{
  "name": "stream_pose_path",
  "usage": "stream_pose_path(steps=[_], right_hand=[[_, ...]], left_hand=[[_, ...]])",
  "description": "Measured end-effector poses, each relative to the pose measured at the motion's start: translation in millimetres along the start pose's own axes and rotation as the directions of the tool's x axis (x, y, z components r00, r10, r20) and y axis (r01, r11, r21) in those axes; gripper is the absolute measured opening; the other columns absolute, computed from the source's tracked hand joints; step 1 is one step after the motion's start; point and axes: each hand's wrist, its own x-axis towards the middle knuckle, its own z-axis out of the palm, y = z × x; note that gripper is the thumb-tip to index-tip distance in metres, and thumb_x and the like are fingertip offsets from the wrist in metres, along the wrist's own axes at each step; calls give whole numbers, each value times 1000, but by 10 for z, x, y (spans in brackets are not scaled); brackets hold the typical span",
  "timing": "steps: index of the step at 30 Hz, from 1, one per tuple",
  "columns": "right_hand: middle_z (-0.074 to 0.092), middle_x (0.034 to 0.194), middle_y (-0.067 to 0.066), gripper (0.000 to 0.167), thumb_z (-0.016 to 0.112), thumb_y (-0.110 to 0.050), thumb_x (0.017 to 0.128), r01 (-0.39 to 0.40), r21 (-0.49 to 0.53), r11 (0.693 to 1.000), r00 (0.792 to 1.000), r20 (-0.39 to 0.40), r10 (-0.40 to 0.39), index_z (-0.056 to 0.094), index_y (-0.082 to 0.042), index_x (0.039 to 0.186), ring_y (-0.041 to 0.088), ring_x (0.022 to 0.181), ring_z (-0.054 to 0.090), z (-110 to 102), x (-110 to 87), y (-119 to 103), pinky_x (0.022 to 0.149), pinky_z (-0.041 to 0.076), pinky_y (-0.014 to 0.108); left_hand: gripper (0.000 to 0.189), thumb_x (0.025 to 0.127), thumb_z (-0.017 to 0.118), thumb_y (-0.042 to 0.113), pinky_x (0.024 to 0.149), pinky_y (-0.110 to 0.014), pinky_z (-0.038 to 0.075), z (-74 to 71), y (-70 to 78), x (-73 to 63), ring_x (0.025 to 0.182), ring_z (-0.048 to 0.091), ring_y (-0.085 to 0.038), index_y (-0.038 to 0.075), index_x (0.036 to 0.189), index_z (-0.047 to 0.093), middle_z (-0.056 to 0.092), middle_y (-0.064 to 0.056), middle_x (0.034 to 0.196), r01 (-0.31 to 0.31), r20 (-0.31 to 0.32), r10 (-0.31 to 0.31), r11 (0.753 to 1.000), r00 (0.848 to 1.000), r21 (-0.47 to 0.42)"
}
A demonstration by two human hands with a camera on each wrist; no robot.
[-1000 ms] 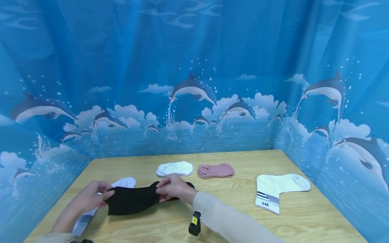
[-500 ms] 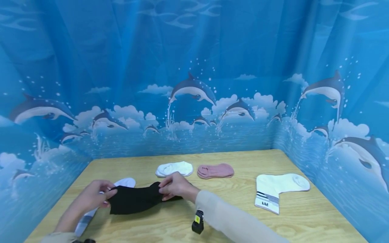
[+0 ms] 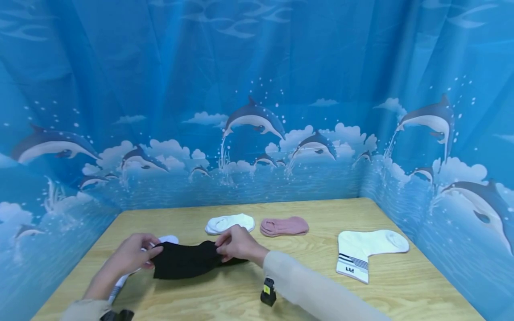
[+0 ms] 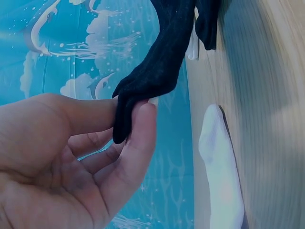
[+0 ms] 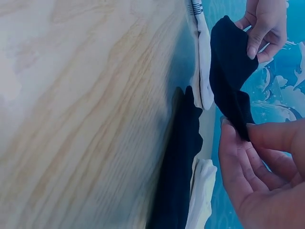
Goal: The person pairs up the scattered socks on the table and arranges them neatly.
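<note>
A black sock (image 3: 186, 261) is stretched between the two hands above the table. My left hand (image 3: 136, 255) pinches its wide end at an upper corner between thumb and fingers; in the left wrist view the fabric (image 4: 155, 71) hangs folded over the fingertips. My right hand (image 3: 239, 244) pinches the sock's other end, and the right wrist view shows thumb and forefinger meeting on the black cloth (image 5: 233, 90). A second black sock (image 5: 178, 171) lies on the table below the right hand, mostly hidden by it in the head view.
A white striped sock (image 4: 219, 167) lies below the left hand. Towards the back of the wooden table (image 3: 305, 276) are folded white socks (image 3: 230, 223) and folded pink socks (image 3: 284, 226). Another white striped sock (image 3: 361, 249) lies at the right. A dolphin-print curtain (image 3: 257, 89) surrounds the table.
Both hands have shifted slightly to the right, carrying the black sock along. The right hand has also risen a little, and the left hand covers more of the white sock.
</note>
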Motion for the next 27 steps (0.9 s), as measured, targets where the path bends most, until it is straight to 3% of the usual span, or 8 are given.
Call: stream_pose_path(steps=[13,21,27], right_hand=[[73,79,17,10,73,12,85,-7,-43,999,1000,-8,6,73,11,94,20,58,69,-111,-22,-16,63,65,38],[73,79,14,7,72,11,86,-17,-63,998,1000,-13,16,74,6,92,15,57,66,-206,-11,-1,67,65,41],[73,80,16,7,72,11,87,-17,-58,998,1000,-13,16,74,8,92,19,59,69,-267,1,13,66,65,41]], left_hand=[[26,99,64,6,63,-38,64,39,145,52,59,69,-17,-16,114,64,66,-11,81,-22,6,22,999,1000,32],[23,99,65,8,64,-38,64,61,221,103,60,70,-17,-12,111,67,63,-10,78,-26,10,25,999,1000,46],[23,100,64,8,64,-38,64,80,270,145,60,70,-18,-12,112,67,62,-11,79,-37,23,36,998,999,43]])
